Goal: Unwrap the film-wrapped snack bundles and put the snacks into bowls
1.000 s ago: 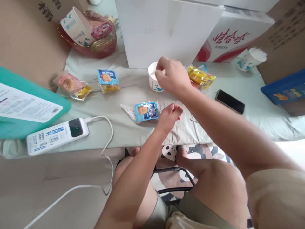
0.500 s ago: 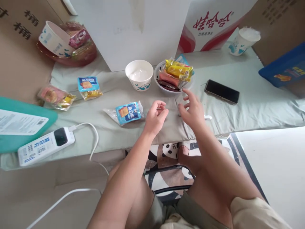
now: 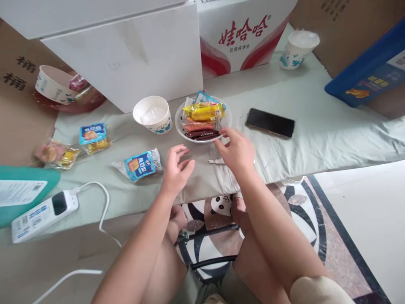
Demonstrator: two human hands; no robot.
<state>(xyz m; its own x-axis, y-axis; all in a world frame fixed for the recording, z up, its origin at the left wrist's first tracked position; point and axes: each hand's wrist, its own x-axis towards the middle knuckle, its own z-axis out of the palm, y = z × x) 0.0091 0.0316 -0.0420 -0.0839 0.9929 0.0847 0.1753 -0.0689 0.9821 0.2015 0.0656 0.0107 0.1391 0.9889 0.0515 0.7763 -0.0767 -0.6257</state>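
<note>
On the cloth (image 3: 253, 88), a bowl (image 3: 179, 122) is holding snacks (image 3: 204, 112). The right hand (image 3: 238, 150) is touching its rim, whether pinching I cannot tell; the left hand (image 3: 175, 171) is hovering nearby, fingers apart.

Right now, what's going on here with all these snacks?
A person has their right hand at the near right rim of a clear bowl holding wrapped snacks, fingertips seemingly touching it. Their left hand is open, holding nothing, with a blue-labelled packet lying to its left. A white paper bowl stands left of the clear bowl, and a dark phone lies to the right.
</note>
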